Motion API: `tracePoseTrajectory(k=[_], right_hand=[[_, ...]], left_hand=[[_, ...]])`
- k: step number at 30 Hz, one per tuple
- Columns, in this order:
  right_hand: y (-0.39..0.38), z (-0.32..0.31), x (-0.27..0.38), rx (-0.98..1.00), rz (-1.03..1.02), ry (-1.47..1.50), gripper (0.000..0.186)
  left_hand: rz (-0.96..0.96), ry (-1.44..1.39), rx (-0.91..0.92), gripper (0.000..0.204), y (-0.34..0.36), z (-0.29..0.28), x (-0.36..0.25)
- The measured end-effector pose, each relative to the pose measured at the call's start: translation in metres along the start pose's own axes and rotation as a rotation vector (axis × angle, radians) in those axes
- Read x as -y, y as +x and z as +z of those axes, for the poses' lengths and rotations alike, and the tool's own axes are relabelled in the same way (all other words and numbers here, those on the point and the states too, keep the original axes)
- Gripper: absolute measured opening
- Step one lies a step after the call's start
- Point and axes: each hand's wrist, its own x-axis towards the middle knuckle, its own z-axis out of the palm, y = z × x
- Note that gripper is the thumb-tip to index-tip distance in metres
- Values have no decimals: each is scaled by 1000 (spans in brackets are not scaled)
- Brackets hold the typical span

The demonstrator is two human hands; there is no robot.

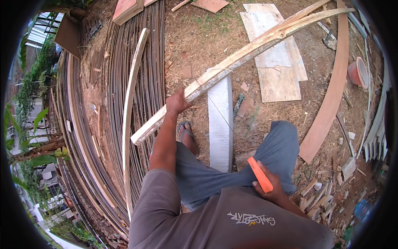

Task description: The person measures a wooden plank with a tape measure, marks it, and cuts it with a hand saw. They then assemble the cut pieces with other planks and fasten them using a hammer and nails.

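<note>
My left hand [177, 101] grips a long, rough pale wooden beam [224, 64] that slants from near my left leg to the upper right, alongside a second strip at its far end. The beam lies across a whitish board [219, 120] between my feet, with a thin cord or wire crossing the board. My right hand [267, 184] holds an orange bar-shaped object [260, 172] by my right thigh, its exact kind unclear. My sandalled left foot [186, 137] is on the ground beside the board.
Long metal rods [116, 83] and timber strips [132, 95] lie on the left. Plywood sheets [277, 83], a long thin board [319, 120], a reddish bucket [357, 72] and wood scraps [315, 195] lie to the right. Plants [33, 116] border the far left.
</note>
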Motion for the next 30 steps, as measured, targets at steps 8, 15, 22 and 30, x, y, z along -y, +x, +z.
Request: tracePoseTrajectory(k=[8,15,22,30], right_hand=[[264,74,-22,-141,-67,111,70],[54,18,-23,-72,40,118,73],[123,30,1,-102,78,97,68],[167,46,-23,-147,-130,126,70]], left_hand=[[13,-16,-16,82,-2,-4,-2],[-10,-13,59,75,-2,-12,-3],[-12,-17,1,70,-4,-7,-5],[22,2,-35,72,-9,-6,-5]])
